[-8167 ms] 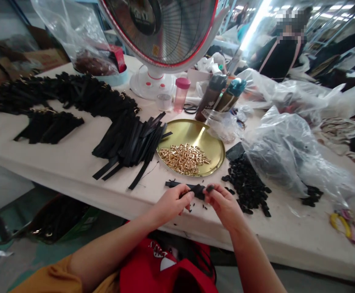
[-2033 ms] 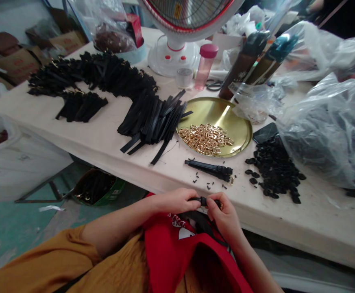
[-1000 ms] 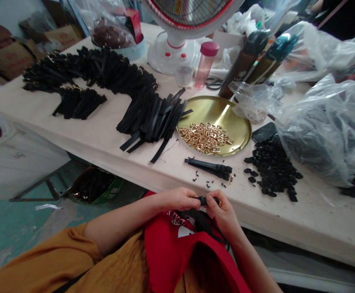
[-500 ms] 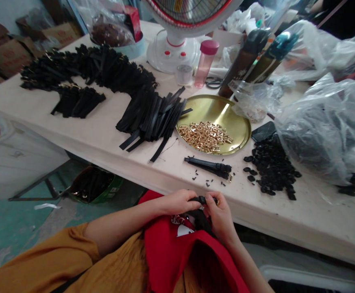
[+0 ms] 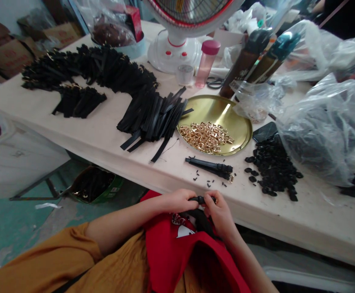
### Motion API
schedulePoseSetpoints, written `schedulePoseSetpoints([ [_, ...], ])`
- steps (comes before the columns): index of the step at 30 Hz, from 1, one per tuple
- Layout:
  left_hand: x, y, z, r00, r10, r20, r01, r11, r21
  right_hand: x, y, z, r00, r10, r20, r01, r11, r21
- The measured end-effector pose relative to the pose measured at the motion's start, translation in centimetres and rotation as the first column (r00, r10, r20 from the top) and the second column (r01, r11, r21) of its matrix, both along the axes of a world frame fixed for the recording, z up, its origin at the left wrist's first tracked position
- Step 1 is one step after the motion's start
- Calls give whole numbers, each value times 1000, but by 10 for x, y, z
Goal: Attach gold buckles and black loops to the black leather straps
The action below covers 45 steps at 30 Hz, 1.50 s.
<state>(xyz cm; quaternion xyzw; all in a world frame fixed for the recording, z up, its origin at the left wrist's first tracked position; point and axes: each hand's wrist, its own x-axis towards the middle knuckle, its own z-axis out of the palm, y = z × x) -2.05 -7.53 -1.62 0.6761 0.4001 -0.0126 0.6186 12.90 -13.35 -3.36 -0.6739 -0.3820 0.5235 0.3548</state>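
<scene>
Between my two hands, over the red apron (image 5: 157, 244) and just in front of the table edge, is a short black strap (image 5: 200, 199). My left hand (image 5: 181, 200) is closed on its left end. The fingers of my right hand (image 5: 216, 207) pinch its right end and hide most of that end. Beyond my hands, a few finished-looking black straps with a gold buckle (image 5: 210, 167) lie on the table among small black scraps. Gold buckles (image 5: 207, 137) are heaped on a round brass-coloured tray (image 5: 241, 118). To the right lies a pile of small black loops (image 5: 275, 167).
Loose black straps (image 5: 153, 118) lie left of the tray, with a long row of bundled straps (image 5: 104, 69) behind. A white fan (image 5: 174, 53), a pink-lidded bottle (image 5: 206, 65), two dark spray bottles (image 5: 244, 63) and clear plastic bags (image 5: 332, 122) stand farther back.
My right hand has shifted very slightly to the left along the strap, covering more of its right end. The view has moved a little; the things on the table stay put.
</scene>
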Motion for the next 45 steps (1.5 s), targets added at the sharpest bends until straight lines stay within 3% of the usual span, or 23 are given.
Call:
schedulePoseSetpoints([
  [2,-1,2,1,996,80,37,-73,981,-178,0,1,2,993,-31,-117,27,999,-30],
  [5,0,1,-5,987,155,40,-138,950,-280,-2,0,0,999,-49,-11,49,998,30],
  [9,2,-3,-13,996,88,-32,-90,994,-64,-2,-1,-6,955,-46,293,-13,980,197],
  [12,1,-1,-7,995,21,-102,-18,999,36,3,-1,-6,963,18,269,-63,985,161],
  [16,-4,6,10,996,-85,-35,86,995,42,12,-4,0,979,128,159,-144,985,92],
  [21,-5,6,17,991,-132,-4,132,991,6,18,-9,6,918,225,326,-299,934,197],
  [26,-2,0,16,995,-81,51,86,990,-111,21,-7,11,838,387,385,-479,859,178],
  [31,-5,1,22,996,-45,78,56,989,-138,20,-1,10,894,295,338,-378,901,214],
  [39,0,3,21,993,-61,104,80,980,-184,20,-7,10,938,337,84,-347,920,180],
  [42,2,7,21,992,-73,102,85,989,-118,15,-8,5,979,181,94,-197,958,209],
  [45,0,12,24,991,-103,87,112,987,-115,9,-7,1,979,50,199,-104,957,272],
])
